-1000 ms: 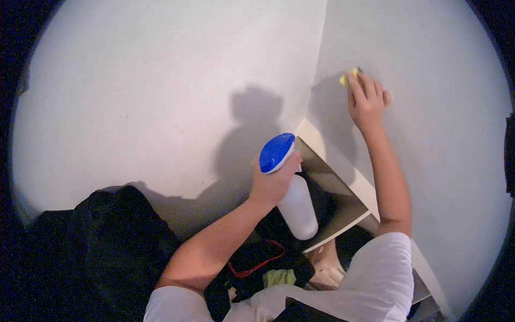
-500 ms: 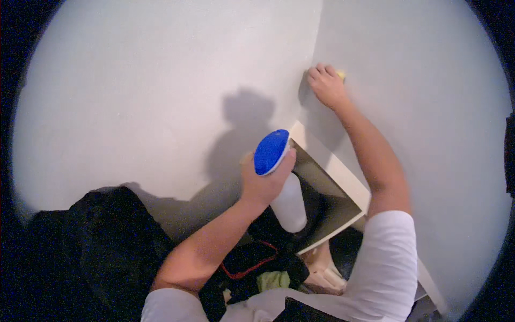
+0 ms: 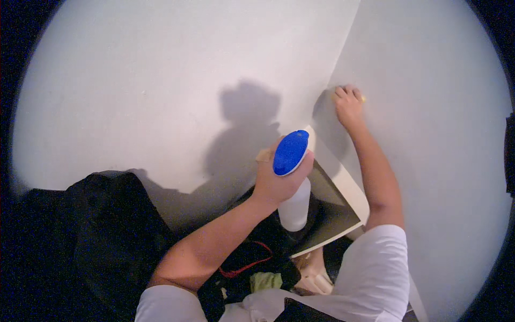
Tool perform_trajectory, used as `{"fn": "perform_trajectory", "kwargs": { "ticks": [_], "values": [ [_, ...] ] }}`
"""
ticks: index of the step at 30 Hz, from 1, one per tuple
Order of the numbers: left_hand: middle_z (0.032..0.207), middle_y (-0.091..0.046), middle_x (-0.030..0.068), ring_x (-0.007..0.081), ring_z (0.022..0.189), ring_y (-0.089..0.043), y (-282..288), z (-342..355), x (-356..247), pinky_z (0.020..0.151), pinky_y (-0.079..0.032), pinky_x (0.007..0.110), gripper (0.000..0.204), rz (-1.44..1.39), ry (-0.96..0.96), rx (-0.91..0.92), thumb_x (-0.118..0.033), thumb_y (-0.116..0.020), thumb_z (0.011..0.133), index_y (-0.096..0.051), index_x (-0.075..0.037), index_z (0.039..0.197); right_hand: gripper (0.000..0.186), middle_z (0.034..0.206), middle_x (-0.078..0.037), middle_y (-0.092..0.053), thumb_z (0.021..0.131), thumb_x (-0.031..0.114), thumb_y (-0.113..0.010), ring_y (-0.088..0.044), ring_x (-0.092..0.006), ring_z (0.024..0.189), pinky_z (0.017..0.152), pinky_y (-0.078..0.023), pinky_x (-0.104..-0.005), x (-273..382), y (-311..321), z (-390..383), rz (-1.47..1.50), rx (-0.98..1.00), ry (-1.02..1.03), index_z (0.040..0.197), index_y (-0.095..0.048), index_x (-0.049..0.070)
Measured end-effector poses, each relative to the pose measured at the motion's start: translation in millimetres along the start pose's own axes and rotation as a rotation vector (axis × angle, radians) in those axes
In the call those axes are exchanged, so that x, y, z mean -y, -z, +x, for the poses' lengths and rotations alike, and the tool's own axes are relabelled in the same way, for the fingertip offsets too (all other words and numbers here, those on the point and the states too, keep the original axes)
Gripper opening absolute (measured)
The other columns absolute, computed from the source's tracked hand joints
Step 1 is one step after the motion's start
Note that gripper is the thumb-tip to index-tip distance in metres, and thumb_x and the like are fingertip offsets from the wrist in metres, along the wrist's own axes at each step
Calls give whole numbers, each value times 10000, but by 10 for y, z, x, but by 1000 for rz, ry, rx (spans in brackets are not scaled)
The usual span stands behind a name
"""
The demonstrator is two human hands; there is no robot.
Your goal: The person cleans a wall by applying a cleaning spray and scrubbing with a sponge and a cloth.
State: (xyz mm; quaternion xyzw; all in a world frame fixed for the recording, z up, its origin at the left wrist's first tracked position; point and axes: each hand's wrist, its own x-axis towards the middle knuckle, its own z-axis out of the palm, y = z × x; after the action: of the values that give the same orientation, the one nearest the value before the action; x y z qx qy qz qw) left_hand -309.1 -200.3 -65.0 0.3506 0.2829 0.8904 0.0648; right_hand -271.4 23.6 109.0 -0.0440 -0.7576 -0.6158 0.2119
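Observation:
My left hand is wrapped round the neck of a white spray bottle with a blue top, held up in front of the walls' corner. A beige strip shows at the back of this hand. Farther off, my right hand presses against the right wall, close to the corner. Under its fingers is a small yellow sponge-like pad; only its edge shows, the rest being covered by the hand.
Below the bottle a white-edged corner shelf or cabinet meets the walls. Black fabric is heaped at the left against the left wall. Dark items with a red edge and a green cloth lie near my body.
My right hand has slid down the right wall and a little away from the corner, pad still under it. My left hand keeps the spray bottle; the view has shifted slightly.

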Motion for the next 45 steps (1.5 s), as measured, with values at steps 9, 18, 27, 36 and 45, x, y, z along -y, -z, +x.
{"fn": "perform_trajectory", "kwargs": {
  "ticks": [9, 18, 27, 36, 45],
  "values": [
    [630, -582, 61, 121, 576, -565, 21, -102, -11, 568, -451, 271, 167, 18, -12, 29, -160, -663, 727, -577, -33, 792, 164, 920, -23, -576, 712, 149, -510, -498, -195, 972, 822, -376, -365, 82, 7, 200, -109, -63, -29, 814, -622, 85],
    [799, -635, 68, 132, 763, -604, -42, -227, 167, 708, -468, 281, 247, -56, 131, 177, -154, -674, 727, -609, -24, 926, 127, 866, -41, -599, 761, 169, -546, -536, -214, 897, 783, -383, -361, 229, 247, -200, 331, -160, -400, 820, -636, 102],
    [914, -620, 38, 139, 853, -583, -196, -825, 555, 765, -465, 286, 257, -325, 745, 639, -134, -656, 769, -594, -58, 1007, 225, 917, -49, -575, 879, 83, -464, -523, -124, 874, 785, -415, -246, 1849, 1197, -2047, 1923, -179, -1269, 1063, -559, -4],
    [1019, -504, 114, 241, 978, -516, -497, -1930, 91, 806, -453, 355, 641, 453, 409, 591, -340, -711, 717, -370, -55, 1179, 898, 1276, -111, -384, 684, 195, -733, -353, -244, 1211, 1007, -278, -394, 2281, 2656, -2918, 1861, -137, -1225, 1356, -152, 61],
    [1209, -280, 353, 477, 1142, -264, -916, -2220, -276, 1001, -226, 484, 836, 690, -45, 1280, -437, -674, 679, -317, 13, 1287, 677, 1261, -114, -421, 736, 26, -647, -406, -214, 1180, 993, -328, -350, 2222, 2770, -3603, 1975, 133, -1566, 1311, -290, 38]
  ]
}}
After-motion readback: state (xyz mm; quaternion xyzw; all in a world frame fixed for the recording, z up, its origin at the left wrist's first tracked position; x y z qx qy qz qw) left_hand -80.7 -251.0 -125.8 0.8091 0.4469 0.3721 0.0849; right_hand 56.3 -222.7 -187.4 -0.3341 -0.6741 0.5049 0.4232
